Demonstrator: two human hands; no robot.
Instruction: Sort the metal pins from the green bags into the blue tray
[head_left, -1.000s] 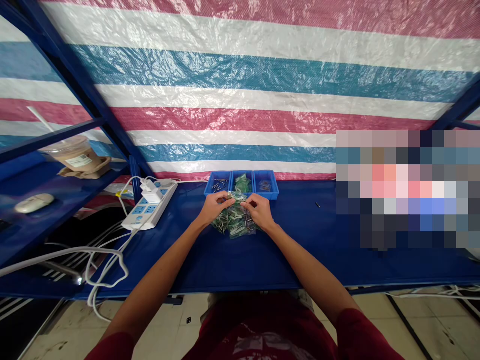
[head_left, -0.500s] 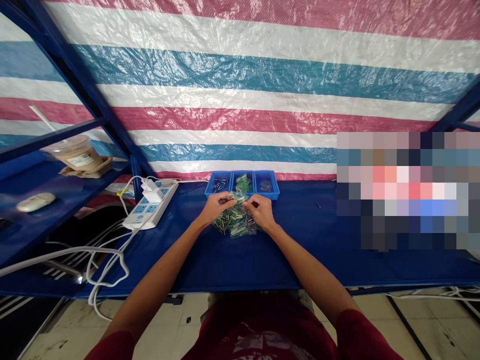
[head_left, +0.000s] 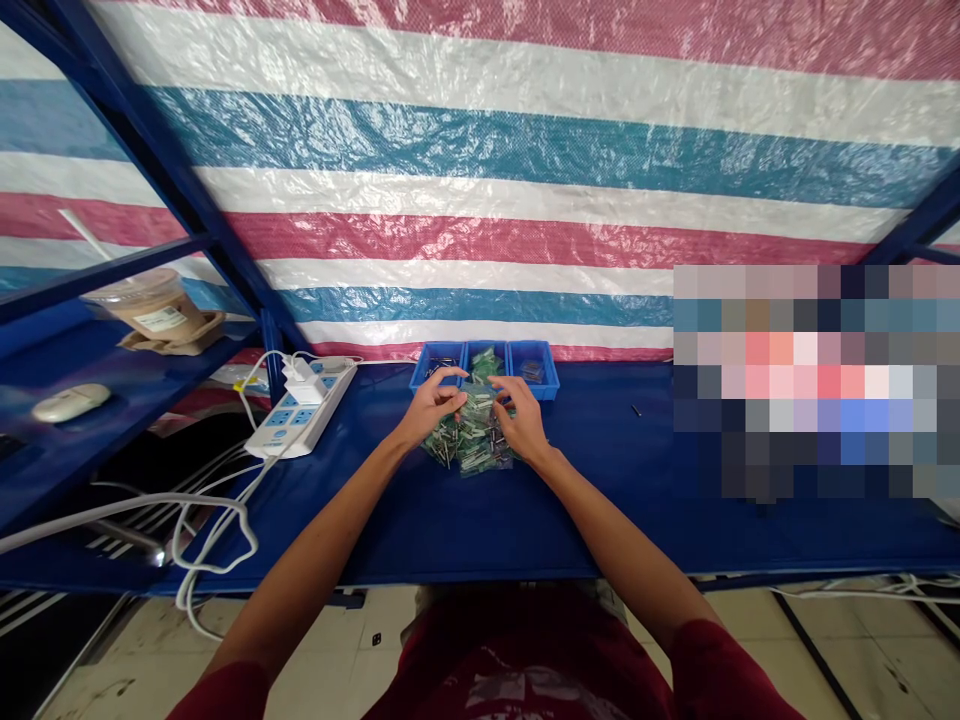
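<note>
A heap of small green circuit boards and thin metal pins (head_left: 472, 443) lies on the blue table (head_left: 600, 500) right in front of me. My left hand (head_left: 433, 404) hovers over the heap's left top, fingers bent and pinched on a small piece I cannot name. My right hand (head_left: 521, 417) rests on the heap's right side with fingers spread. Just behind the heap stand three small blue bins (head_left: 484, 367): the left holds metal pins, the middle green boards, the right a few dark parts.
A white power strip (head_left: 300, 408) with plugs and white cables (head_left: 202, 520) lies at the left. On the left shelf sit a lidded drink cup (head_left: 154, 308) and a white mouse (head_left: 69, 401). A small dark pin (head_left: 636, 409) lies loose to the right. A striped tarp hangs behind.
Both hands have lifted a little off the heap and moved towards the bins. My right fingers have spread apart.
</note>
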